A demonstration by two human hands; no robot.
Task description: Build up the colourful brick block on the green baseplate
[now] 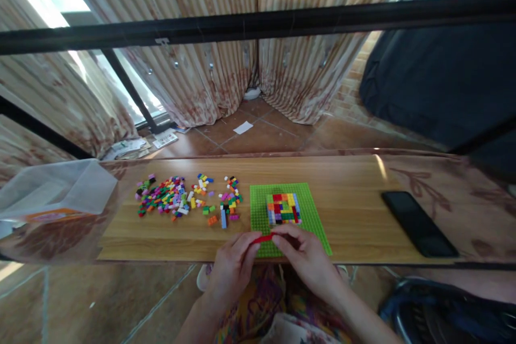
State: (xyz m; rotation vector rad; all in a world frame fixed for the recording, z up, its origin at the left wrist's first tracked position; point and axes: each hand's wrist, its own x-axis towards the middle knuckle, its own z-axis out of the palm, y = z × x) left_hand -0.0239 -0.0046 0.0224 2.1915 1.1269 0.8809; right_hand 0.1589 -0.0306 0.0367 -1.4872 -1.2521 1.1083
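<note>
Bare hands pinch a slender red bar over a studded baseplate.

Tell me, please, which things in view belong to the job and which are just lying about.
Likely in use:
long red piece between left hand and right hand
green studded baseplate
multicoloured brick build on it
loose toy bricks

Likely lying about:
black smartphone
white paper on the floor
translucent plastic bin, possibly the bricks' container

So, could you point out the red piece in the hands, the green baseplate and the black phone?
Red piece (264, 238): head view, middle of its exposed length.
Green baseplate (259, 205): head view, bare left side.
Black phone (419, 223): head view, middle of its dark face.
</note>
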